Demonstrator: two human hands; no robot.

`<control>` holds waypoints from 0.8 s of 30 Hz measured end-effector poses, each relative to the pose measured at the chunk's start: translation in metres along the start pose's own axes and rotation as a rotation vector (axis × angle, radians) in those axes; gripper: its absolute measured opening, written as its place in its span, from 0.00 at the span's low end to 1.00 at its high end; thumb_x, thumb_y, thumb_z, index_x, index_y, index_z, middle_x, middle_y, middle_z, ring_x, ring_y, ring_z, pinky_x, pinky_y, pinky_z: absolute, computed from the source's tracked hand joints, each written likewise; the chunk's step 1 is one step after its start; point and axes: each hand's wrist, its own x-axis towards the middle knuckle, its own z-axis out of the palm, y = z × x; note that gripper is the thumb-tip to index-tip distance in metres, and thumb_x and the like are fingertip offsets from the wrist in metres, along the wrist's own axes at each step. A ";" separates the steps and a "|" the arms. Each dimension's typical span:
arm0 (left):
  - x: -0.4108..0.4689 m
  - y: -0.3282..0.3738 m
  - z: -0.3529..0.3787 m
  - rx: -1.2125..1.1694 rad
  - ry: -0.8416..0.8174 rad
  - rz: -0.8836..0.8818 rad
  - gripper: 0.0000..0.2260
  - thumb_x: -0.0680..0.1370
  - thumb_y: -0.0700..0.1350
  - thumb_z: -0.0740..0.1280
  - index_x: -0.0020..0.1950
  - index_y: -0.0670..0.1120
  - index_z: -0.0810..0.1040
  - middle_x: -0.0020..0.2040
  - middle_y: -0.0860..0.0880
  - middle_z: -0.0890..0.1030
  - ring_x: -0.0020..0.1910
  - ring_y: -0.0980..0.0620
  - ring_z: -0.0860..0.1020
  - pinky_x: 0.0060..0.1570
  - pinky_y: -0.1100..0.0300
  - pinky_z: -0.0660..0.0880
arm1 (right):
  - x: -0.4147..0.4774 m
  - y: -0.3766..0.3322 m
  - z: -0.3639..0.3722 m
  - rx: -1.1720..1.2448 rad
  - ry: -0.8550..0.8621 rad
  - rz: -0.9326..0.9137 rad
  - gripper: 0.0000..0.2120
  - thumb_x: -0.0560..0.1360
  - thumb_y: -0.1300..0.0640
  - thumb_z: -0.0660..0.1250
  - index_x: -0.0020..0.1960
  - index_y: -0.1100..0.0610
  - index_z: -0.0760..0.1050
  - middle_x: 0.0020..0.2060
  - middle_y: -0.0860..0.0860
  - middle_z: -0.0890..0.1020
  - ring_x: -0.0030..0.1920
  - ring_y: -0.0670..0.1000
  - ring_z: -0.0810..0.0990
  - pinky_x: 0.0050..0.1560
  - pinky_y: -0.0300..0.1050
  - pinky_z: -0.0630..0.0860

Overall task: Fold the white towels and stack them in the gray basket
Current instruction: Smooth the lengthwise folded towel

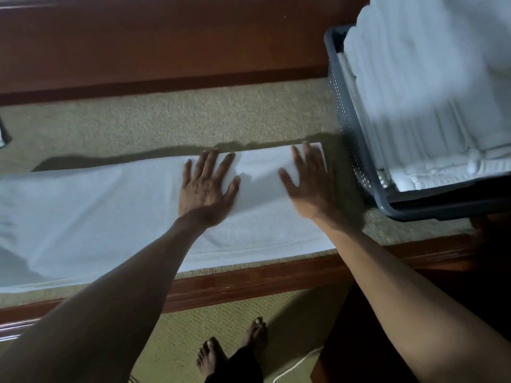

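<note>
well, from my screen i see the long white towel (pixel 96 217) lying flat on the green carpet top (pixel 193 120). it runs from 9 o'clock to just past the middle. the left hand (pixel 206 186) lies flat on it with fingers spread wide, pressing down and holding nothing. the right hand (pixel 307 183) is flat too, fingers spread, on the towel's end toward 3 o'clock. it looks a bit blurry. the gray basket (pixel 356 150) sits just beside that end at 2 o'clock, with a pile of folded towels (pixel 414 92) inside. bare feet (pixel 208 357) show at 6 o'clock.
</note>
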 end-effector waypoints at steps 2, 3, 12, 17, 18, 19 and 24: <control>0.000 0.001 0.000 0.001 0.004 -0.004 0.28 0.84 0.64 0.45 0.83 0.58 0.52 0.84 0.51 0.54 0.83 0.51 0.48 0.81 0.45 0.43 | 0.005 0.010 -0.004 0.060 -0.043 0.186 0.36 0.81 0.30 0.40 0.83 0.47 0.47 0.83 0.55 0.50 0.82 0.60 0.48 0.80 0.62 0.44; 0.000 0.001 0.000 0.007 0.005 -0.003 0.28 0.84 0.64 0.45 0.83 0.58 0.52 0.84 0.51 0.54 0.83 0.51 0.48 0.81 0.45 0.44 | 0.005 0.008 -0.005 0.065 -0.043 0.228 0.37 0.81 0.31 0.40 0.83 0.49 0.47 0.82 0.57 0.50 0.82 0.61 0.48 0.80 0.63 0.44; -0.002 -0.001 0.001 0.029 0.005 -0.007 0.28 0.84 0.65 0.44 0.83 0.58 0.51 0.84 0.51 0.54 0.83 0.50 0.48 0.81 0.45 0.45 | -0.066 -0.029 0.010 0.004 -0.008 -0.192 0.32 0.85 0.37 0.44 0.83 0.53 0.50 0.82 0.57 0.48 0.82 0.58 0.46 0.80 0.61 0.49; 0.000 0.001 0.001 0.032 0.010 -0.012 0.28 0.84 0.64 0.44 0.83 0.58 0.52 0.83 0.50 0.55 0.83 0.50 0.50 0.81 0.45 0.45 | -0.075 0.012 0.001 0.027 -0.004 -0.102 0.32 0.83 0.36 0.43 0.83 0.47 0.47 0.83 0.52 0.45 0.82 0.55 0.43 0.81 0.59 0.44; -0.001 0.002 0.001 0.032 0.005 -0.012 0.28 0.84 0.64 0.44 0.83 0.58 0.52 0.83 0.50 0.55 0.83 0.49 0.50 0.81 0.45 0.45 | -0.076 0.014 -0.001 0.017 -0.009 -0.015 0.32 0.83 0.35 0.41 0.83 0.46 0.46 0.83 0.52 0.45 0.82 0.55 0.43 0.81 0.59 0.43; -0.001 0.002 0.002 0.032 0.004 -0.015 0.28 0.84 0.64 0.44 0.83 0.58 0.53 0.83 0.50 0.55 0.83 0.49 0.50 0.81 0.44 0.45 | -0.076 0.014 -0.003 0.010 -0.001 0.088 0.33 0.82 0.35 0.40 0.83 0.47 0.46 0.83 0.53 0.45 0.82 0.56 0.43 0.81 0.59 0.43; -0.001 0.004 0.003 0.027 0.009 -0.018 0.29 0.83 0.65 0.43 0.83 0.58 0.52 0.84 0.50 0.55 0.83 0.48 0.49 0.80 0.42 0.42 | -0.057 -0.035 -0.014 0.082 0.165 0.034 0.28 0.86 0.41 0.45 0.81 0.53 0.61 0.82 0.58 0.53 0.82 0.60 0.48 0.81 0.58 0.46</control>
